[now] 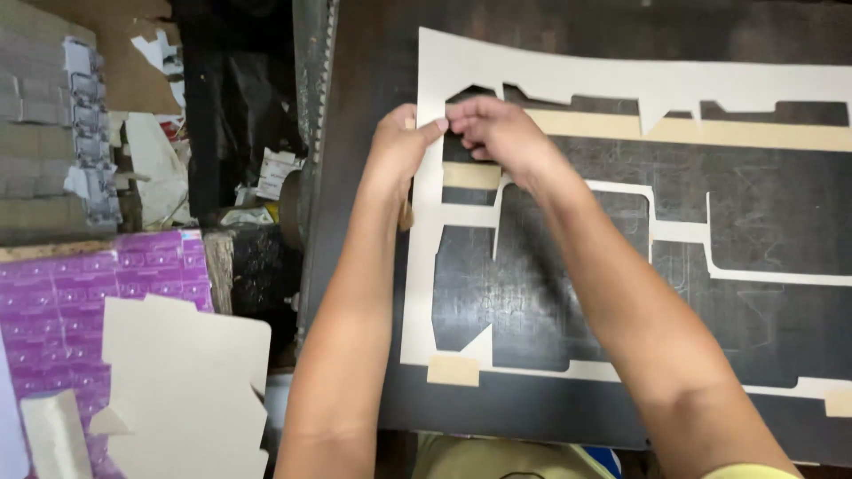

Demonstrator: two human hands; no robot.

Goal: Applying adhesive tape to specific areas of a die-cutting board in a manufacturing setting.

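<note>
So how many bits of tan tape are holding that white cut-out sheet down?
5 show: a long strip along the top, a short piece below the hands, one at the bottom left corner, one at the bottom right edge, one being pressed between the hands. More may be hidden.

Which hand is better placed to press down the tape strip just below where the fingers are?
Probably the right hand: its fingers sit directly above the short tape strip, while the left hand grips the white cardboard cutout's left edge.
</note>
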